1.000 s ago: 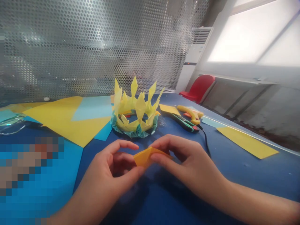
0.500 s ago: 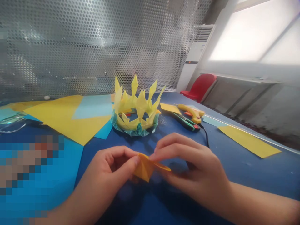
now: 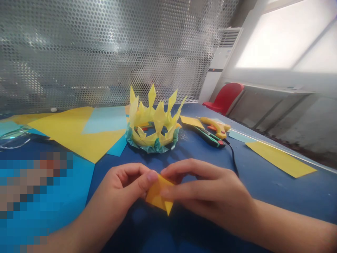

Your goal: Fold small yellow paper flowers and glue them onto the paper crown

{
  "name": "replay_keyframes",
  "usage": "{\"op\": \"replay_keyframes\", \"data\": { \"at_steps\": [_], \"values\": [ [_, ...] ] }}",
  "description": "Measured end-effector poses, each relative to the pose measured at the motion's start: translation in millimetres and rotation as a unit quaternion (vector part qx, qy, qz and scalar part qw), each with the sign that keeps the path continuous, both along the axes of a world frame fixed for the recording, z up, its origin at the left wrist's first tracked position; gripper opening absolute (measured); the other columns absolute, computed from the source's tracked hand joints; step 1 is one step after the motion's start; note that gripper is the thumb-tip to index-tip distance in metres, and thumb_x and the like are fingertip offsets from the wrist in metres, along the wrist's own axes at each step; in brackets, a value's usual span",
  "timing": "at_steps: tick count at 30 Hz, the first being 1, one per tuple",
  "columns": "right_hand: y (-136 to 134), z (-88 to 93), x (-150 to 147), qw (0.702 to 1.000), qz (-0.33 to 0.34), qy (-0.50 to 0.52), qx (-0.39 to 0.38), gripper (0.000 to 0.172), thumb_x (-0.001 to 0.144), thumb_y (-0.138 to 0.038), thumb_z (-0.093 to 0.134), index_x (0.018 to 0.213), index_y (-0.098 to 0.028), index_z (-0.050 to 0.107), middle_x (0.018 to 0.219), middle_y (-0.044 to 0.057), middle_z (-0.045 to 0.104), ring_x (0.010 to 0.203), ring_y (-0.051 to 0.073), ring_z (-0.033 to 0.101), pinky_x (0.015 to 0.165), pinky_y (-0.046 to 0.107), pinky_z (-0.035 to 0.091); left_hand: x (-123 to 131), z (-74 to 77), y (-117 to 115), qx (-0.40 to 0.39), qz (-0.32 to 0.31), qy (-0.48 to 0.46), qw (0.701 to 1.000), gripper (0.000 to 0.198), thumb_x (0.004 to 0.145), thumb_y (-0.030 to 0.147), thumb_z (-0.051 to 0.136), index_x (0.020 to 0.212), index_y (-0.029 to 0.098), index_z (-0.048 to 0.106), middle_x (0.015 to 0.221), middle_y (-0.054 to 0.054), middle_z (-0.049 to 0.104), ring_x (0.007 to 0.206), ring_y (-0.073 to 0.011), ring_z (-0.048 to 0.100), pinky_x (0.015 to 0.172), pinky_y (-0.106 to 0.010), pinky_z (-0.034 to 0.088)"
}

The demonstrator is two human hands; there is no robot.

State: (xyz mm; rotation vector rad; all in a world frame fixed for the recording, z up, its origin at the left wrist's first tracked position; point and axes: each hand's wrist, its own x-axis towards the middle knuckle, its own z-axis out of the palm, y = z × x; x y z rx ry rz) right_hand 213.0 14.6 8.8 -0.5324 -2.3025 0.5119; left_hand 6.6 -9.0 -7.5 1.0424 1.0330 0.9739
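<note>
Between my two hands is a small folded piece of yellow paper, held above the blue table with a pointed corner hanging down. My left hand pinches its left side between thumb and fingers. On its right side, my right hand has the thumb pressed on the front face and the index finger at the top edge. Just beyond my hands stands a yellow paper crown with tall pointed spikes and a crinkled blue-green band round its base.
Large yellow sheets and a blue sheet lie to the left. Behind my right hand are a green-and-black utility knife and a yellow hot glue gun with a black cord. A yellow strip lies at the right. Perforated metal rises behind the table.
My right thumb has come onto the front of the yellow paper. The flap that stuck out to the right is pressed in, and the point now hangs lower.
</note>
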Motion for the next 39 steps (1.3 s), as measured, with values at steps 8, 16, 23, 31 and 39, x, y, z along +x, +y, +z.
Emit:
{"op": "replay_keyframes", "data": {
  "at_steps": [8,16,23,31,39],
  "values": [
    [2.9,-2.7,-1.0,0.996,0.021,0.037,-0.079,0.012,0.079,-0.026,0.075,0.09,-0.022,0.076,0.1,0.004,0.066,0.079,0.01,0.067,0.075,0.016,0.055,3.2,5.5,-0.5,0.025,0.022,0.045,0.998,0.031,0.08,0.041,0.07,0.059,0.019,0.065,0.055,0.006,0.058,0.053,-0.0066,0.045,0.05,-0.013,0.038],
    [0.5,2.2,-8.5,0.92,-0.027,0.092,-0.379,0.026,0.073,-0.031,0.08,0.081,-0.018,0.059,0.071,-0.003,0.064,0.063,0.009,0.06,0.06,0.018,0.051,8.4,9.4,-9.4,0.067,0.036,0.102,0.992,0.023,0.078,0.04,0.069,0.063,0.022,0.071,0.059,0.003,0.068,0.057,-0.0104,0.059,0.053,-0.014,0.045],
    [3.8,-0.2,-10.2,0.834,-0.04,0.073,-0.546,0.024,0.065,-0.024,0.085,0.072,-0.014,0.064,0.061,-0.004,0.065,0.057,0.006,0.058,0.055,0.014,0.045,11.7,11.6,-11.0,0.096,0.038,0.123,0.987,0.022,0.079,0.036,0.067,0.063,0.025,0.076,0.062,0.002,0.074,0.06,-0.0135,0.065,0.057,-0.015,0.049],
    [1.1,2.6,-11.7,0.81,-0.062,0.092,-0.576,0.019,0.065,-0.022,0.085,0.067,-0.014,0.068,0.055,-0.003,0.067,0.054,0.006,0.061,0.056,0.014,0.048,12.4,10.9,-10.1,0.088,0.051,0.133,0.986,0.017,0.075,0.035,0.072,0.062,0.027,0.078,0.067,0.002,0.076,0.065,-0.0149,0.067,0.06,-0.015,0.051],
    [-2.5,3.5,-11.5,0.81,-0.072,0.108,-0.571,0.017,0.066,-0.021,0.084,0.064,-0.013,0.068,0.055,-0.004,0.067,0.046,0.004,0.059,0.047,0.01,0.045,11.6,12.9,-11.3,0.015,0.021,0.1,0.995,0.009,0.062,0.03,0.084,0.066,0.024,0.079,0.068,0.001,0.077,0.065,-0.0165,0.07,0.06,-0.018,0.054]
  ]
}}
